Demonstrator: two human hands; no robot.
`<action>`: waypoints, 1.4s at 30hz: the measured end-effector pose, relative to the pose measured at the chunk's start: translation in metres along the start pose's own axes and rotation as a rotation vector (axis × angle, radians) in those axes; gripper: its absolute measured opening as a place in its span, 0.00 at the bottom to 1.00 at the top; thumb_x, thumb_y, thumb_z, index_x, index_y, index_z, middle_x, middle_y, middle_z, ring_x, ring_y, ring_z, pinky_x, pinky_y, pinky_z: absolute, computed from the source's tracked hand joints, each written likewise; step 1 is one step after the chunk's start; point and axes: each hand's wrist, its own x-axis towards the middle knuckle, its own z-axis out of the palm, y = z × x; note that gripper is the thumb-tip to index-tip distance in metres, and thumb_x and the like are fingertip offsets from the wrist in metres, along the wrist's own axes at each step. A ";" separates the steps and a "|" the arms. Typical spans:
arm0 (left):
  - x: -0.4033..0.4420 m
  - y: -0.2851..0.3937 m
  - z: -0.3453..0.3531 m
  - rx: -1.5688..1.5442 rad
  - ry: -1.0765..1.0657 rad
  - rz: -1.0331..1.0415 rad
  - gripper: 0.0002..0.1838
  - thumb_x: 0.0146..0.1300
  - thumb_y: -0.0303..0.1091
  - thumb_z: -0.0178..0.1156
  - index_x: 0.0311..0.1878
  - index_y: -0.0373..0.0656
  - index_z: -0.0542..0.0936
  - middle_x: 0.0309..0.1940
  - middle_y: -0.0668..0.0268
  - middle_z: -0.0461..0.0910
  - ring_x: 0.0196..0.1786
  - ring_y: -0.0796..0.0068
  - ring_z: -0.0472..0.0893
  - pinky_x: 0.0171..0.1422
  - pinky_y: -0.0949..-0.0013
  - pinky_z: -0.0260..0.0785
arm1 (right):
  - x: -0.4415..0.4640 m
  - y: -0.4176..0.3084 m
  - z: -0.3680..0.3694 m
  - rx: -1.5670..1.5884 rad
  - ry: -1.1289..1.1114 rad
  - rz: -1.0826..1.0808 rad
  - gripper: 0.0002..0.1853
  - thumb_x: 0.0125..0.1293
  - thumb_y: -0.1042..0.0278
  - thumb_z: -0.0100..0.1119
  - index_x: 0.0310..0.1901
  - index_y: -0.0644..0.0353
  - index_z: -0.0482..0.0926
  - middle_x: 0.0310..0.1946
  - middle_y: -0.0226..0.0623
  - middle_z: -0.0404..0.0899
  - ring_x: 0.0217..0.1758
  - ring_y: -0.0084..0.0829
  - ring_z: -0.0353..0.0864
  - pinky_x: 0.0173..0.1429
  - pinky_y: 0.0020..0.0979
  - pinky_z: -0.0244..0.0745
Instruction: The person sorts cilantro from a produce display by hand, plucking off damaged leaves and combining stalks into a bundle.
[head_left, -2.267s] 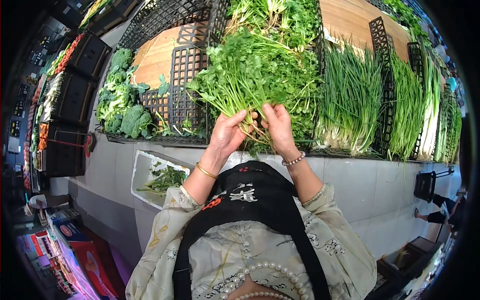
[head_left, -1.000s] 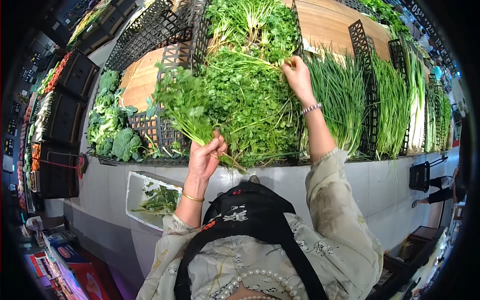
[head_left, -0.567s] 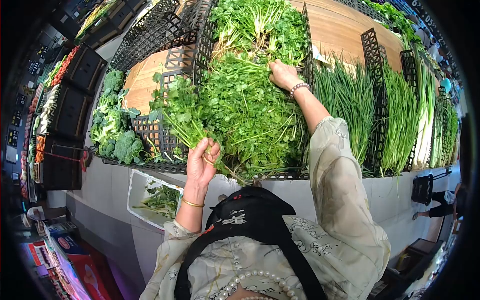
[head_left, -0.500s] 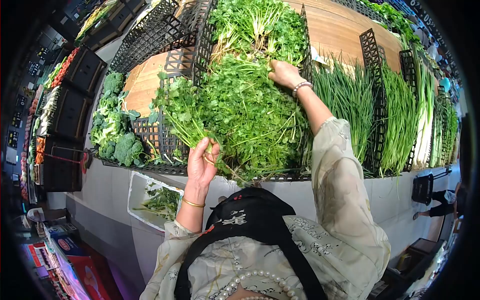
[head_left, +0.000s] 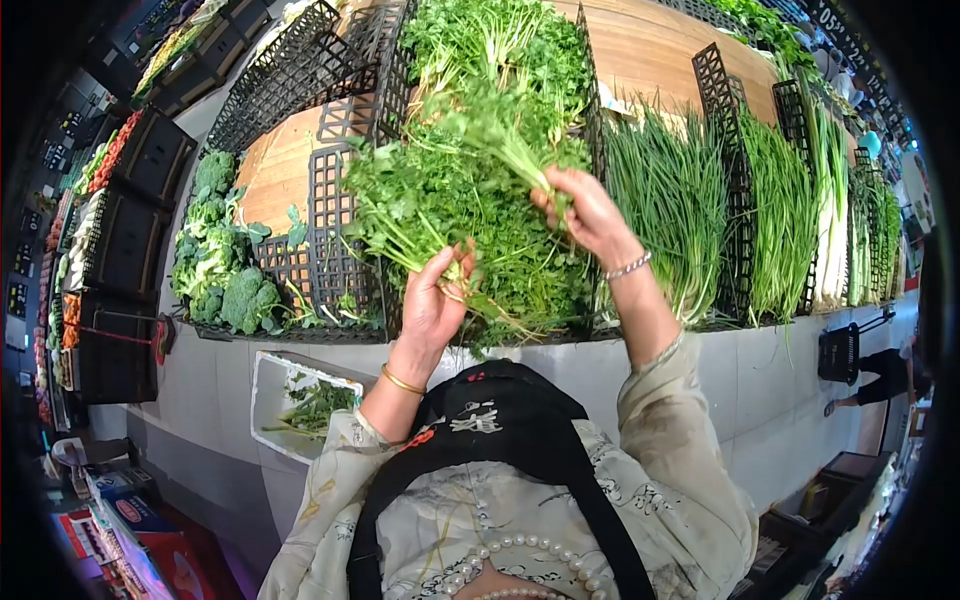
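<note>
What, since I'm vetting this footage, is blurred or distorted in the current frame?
Head view: the leafy bunch in the right hand is smeared, probably by motion; same head view: the left hand looks crisper; head view again: wide-angle distortion tilts the dark stand at left, and the corners go black.

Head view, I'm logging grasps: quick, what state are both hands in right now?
Left hand: closed, holding a leafy green bunch by its stems.
Right hand: closed, holding a second leafy bunch.

1. We are facing herbs (head_left: 525,270), with broccoli (head_left: 248,300) lying to their left.
2. We are seeing chives (head_left: 668,190) lying right of the herbs, beyond a divider (head_left: 594,105).
3. We are standing right of a box (head_left: 269,400).
</note>
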 end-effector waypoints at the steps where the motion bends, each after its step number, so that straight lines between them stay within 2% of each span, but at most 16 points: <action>1: -0.004 0.000 0.006 0.024 0.017 -0.012 0.07 0.68 0.29 0.55 0.44 0.38 0.78 0.49 0.57 0.79 0.50 0.63 0.79 0.50 0.60 0.75 | -0.010 0.015 0.008 0.027 -0.023 0.012 0.09 0.72 0.64 0.48 0.39 0.62 0.71 0.24 0.34 0.78 0.14 0.15 0.69 0.14 0.13 0.62; 5: -0.011 -0.008 0.006 0.105 0.070 -0.067 0.08 0.66 0.28 0.57 0.46 0.36 0.77 0.47 0.57 0.80 0.46 0.65 0.80 0.48 0.61 0.75 | -0.041 0.053 0.041 0.141 -0.081 0.046 0.09 0.73 0.63 0.49 0.38 0.58 0.73 0.24 0.30 0.79 0.15 0.11 0.67 0.15 0.14 0.58; 6: -0.014 -0.009 0.009 0.108 0.065 -0.063 0.09 0.66 0.28 0.57 0.47 0.36 0.77 0.46 0.58 0.80 0.45 0.65 0.80 0.47 0.62 0.75 | -0.050 0.053 0.055 0.136 -0.056 0.060 0.09 0.72 0.61 0.50 0.39 0.57 0.74 0.22 0.26 0.76 0.15 0.10 0.60 0.16 0.13 0.52; 10: -0.021 -0.006 0.008 0.193 -0.004 -0.049 0.11 0.65 0.27 0.59 0.50 0.39 0.75 0.43 0.61 0.80 0.42 0.69 0.80 0.45 0.64 0.76 | -0.061 0.071 0.070 -0.261 0.018 0.140 0.11 0.71 0.60 0.49 0.37 0.58 0.73 0.20 0.18 0.64 0.20 0.11 0.59 0.20 0.19 0.55; 15: -0.024 -0.006 0.004 0.286 -0.026 -0.027 0.14 0.64 0.29 0.61 0.52 0.41 0.74 0.39 0.64 0.81 0.41 0.72 0.80 0.43 0.65 0.76 | -0.062 0.092 0.073 -0.708 -0.018 -0.239 0.17 0.71 0.58 0.48 0.35 0.67 0.72 0.21 0.40 0.74 0.25 0.40 0.75 0.34 0.40 0.69; 18: -0.027 -0.002 0.003 0.258 -0.038 -0.060 0.16 0.63 0.29 0.61 0.54 0.40 0.74 0.40 0.64 0.81 0.42 0.72 0.81 0.47 0.65 0.76 | -0.076 0.065 0.090 -0.911 -0.012 -0.259 0.17 0.70 0.58 0.48 0.35 0.67 0.73 0.23 0.49 0.75 0.30 0.50 0.76 0.39 0.46 0.70; 22: -0.029 0.007 0.007 0.245 -0.019 -0.072 0.19 0.63 0.29 0.60 0.56 0.35 0.74 0.42 0.60 0.81 0.43 0.69 0.81 0.47 0.66 0.76 | -0.076 0.063 0.091 -0.882 0.193 -0.547 0.12 0.67 0.63 0.51 0.36 0.66 0.73 0.27 0.46 0.76 0.30 0.47 0.77 0.38 0.41 0.71; 24: -0.027 0.013 0.000 0.229 -0.049 -0.111 0.19 0.63 0.29 0.60 0.57 0.33 0.74 0.43 0.58 0.81 0.44 0.68 0.81 0.47 0.67 0.77 | -0.075 0.062 0.084 -0.646 0.278 -0.436 0.09 0.67 0.67 0.57 0.36 0.65 0.72 0.25 0.32 0.73 0.27 0.24 0.72 0.32 0.29 0.69; 26: -0.026 0.017 -0.008 0.127 -0.031 -0.099 0.21 0.65 0.29 0.57 0.59 0.32 0.71 0.44 0.56 0.79 0.40 0.68 0.80 0.42 0.70 0.76 | -0.064 0.074 0.071 -0.392 0.413 -0.514 0.07 0.69 0.69 0.56 0.34 0.60 0.70 0.22 0.22 0.66 0.20 0.15 0.61 0.23 0.21 0.56; 28: -0.022 0.025 -0.013 0.046 -0.085 -0.130 0.19 0.64 0.28 0.56 0.58 0.35 0.71 0.43 0.58 0.77 0.36 0.70 0.78 0.39 0.72 0.75 | -0.062 0.069 0.052 -0.033 0.344 -0.263 0.10 0.70 0.63 0.54 0.31 0.56 0.72 0.19 0.21 0.66 0.16 0.11 0.57 0.18 0.17 0.49; 31: -0.018 0.031 -0.014 0.011 -0.137 -0.120 0.17 0.64 0.28 0.57 0.56 0.38 0.72 0.41 0.61 0.75 0.34 0.72 0.74 0.36 0.73 0.72 | -0.041 0.041 0.029 -0.265 0.434 -0.195 0.15 0.72 0.56 0.51 0.31 0.57 0.76 0.14 0.19 0.64 0.13 0.11 0.55 0.18 0.17 0.51; 32: -0.017 0.032 -0.013 0.016 -0.142 -0.096 0.17 0.64 0.29 0.57 0.56 0.38 0.72 0.41 0.61 0.74 0.34 0.73 0.74 0.35 0.73 0.71 | -0.025 0.031 0.014 -0.418 0.459 -0.200 0.16 0.72 0.55 0.51 0.33 0.59 0.77 0.17 0.21 0.68 0.15 0.10 0.57 0.18 0.16 0.53; 34: -0.016 0.034 -0.008 0.034 -0.133 -0.069 0.17 0.64 0.28 0.57 0.56 0.38 0.72 0.40 0.60 0.74 0.33 0.72 0.73 0.35 0.73 0.71 | 0.011 0.009 -0.005 -0.848 0.535 -0.427 0.17 0.67 0.56 0.54 0.36 0.65 0.73 0.28 0.38 0.73 0.28 0.26 0.70 0.36 0.33 0.70; 36: -0.016 0.036 0.001 0.053 -0.122 -0.032 0.17 0.63 0.27 0.57 0.55 0.36 0.72 0.39 0.59 0.74 0.32 0.72 0.71 0.35 0.74 0.69 | 0.049 -0.014 -0.022 -1.110 0.562 -0.196 0.14 0.65 0.61 0.55 0.41 0.66 0.71 0.39 0.50 0.77 0.38 0.39 0.79 0.44 0.40 0.75; 38: -0.016 0.038 0.004 0.128 -0.056 0.041 0.17 0.59 0.25 0.60 0.52 0.34 0.74 0.38 0.57 0.78 0.36 0.68 0.78 0.36 0.70 0.73 | 0.088 -0.014 -0.041 -1.430 0.632 -0.204 0.18 0.63 0.60 0.57 0.44 0.67 0.68 0.43 0.57 0.77 0.46 0.46 0.81 0.48 0.44 0.76; 42: -0.018 0.039 0.011 0.213 0.065 0.151 0.17 0.60 0.26 0.60 0.52 0.32 0.74 0.37 0.56 0.76 0.33 0.72 0.73 0.35 0.74 0.68 | 0.146 -0.008 -0.056 -1.438 0.617 -0.002 0.24 0.58 0.65 0.59 0.52 0.68 0.62 0.46 0.63 0.77 0.50 0.54 0.80 0.53 0.46 0.75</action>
